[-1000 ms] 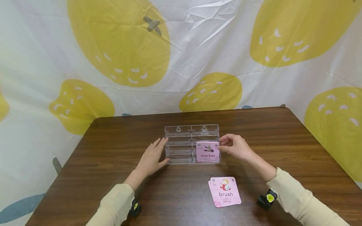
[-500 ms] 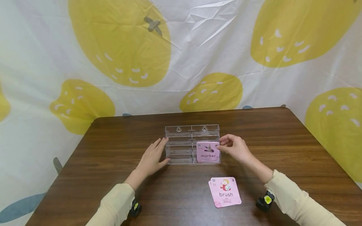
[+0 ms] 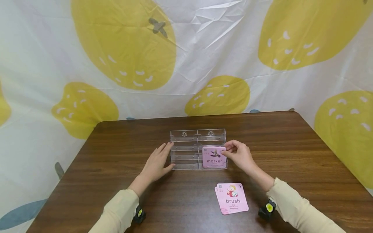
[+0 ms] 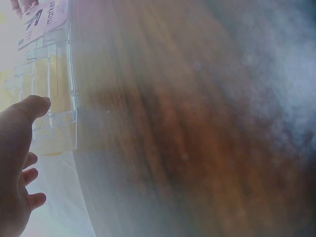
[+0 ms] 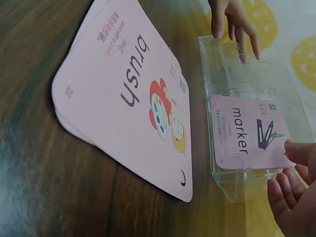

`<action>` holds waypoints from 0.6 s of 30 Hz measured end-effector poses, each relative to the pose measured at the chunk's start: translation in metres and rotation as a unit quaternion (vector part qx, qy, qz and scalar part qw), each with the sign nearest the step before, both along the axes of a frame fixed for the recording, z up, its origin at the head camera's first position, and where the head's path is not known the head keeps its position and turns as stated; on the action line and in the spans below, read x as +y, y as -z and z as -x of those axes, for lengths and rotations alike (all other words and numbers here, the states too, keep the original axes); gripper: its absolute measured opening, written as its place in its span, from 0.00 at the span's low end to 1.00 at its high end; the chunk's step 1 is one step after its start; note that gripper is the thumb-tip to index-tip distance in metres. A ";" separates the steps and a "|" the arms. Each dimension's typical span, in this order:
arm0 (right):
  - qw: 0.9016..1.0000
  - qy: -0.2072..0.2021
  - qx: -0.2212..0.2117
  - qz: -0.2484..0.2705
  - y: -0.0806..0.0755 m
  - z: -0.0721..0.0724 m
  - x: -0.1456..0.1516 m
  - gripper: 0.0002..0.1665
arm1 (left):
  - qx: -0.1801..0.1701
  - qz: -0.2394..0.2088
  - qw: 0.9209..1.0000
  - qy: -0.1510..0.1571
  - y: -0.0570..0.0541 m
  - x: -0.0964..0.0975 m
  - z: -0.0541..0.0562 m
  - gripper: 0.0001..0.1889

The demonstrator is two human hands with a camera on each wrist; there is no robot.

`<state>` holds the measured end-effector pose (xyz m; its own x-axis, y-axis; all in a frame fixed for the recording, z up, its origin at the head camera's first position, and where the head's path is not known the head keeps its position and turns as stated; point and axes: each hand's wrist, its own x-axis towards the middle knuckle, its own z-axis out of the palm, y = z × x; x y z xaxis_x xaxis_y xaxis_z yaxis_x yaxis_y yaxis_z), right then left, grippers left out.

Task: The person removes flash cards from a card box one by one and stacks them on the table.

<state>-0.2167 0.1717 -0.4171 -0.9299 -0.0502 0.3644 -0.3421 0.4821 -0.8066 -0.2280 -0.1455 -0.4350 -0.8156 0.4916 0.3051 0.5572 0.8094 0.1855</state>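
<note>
A clear plastic card rack [image 3: 184, 148] with two columns of stepped pockets sits mid-table. In its front right pocket stands a pink flash card [image 3: 214, 161] printed "marker". My right hand [image 3: 242, 157] pinches this card at its upper right edge, thumb on the front face, the other fingers behind; the right wrist view shows the thumb [image 5: 298, 152] on the card's corner. Along the rack's left side my left hand [image 3: 154, 163] rests with fingers extended, thumb at the front corner. Nearer the front lies a small stack of pink cards, a "brush" card [image 3: 232, 200] on top.
The brown wooden table [image 3: 116, 155] reaches back to a white cloth [image 3: 140, 106] printed with yellow fruit. Black wrist cameras sit under both cuffs, the right one [image 3: 266, 208] close to the right of the brush card.
My right hand has shifted slightly left, its thumb farther onto the marker card, and the right forearm has swung left. My left hand, the rack and the brush card stay put.
</note>
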 end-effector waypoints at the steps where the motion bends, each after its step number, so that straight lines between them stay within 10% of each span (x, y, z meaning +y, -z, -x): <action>1: 1.000 0.001 0.004 0.001 0.001 0.001 0.000 0.11 | 0.000 0.001 1.000 0.000 0.000 0.000 0.000 0.40; 18: 0.997 -0.011 0.053 -0.047 -0.003 0.007 0.007 0.03 | 0.001 0.003 1.000 -0.004 0.001 0.000 0.000 0.40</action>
<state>-0.2238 0.1787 -0.4143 -0.8843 -0.1097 0.4539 -0.4354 0.5452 -0.7164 -0.2285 -0.1456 -0.4359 -0.8191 0.4869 0.3033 0.5511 0.8147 0.1806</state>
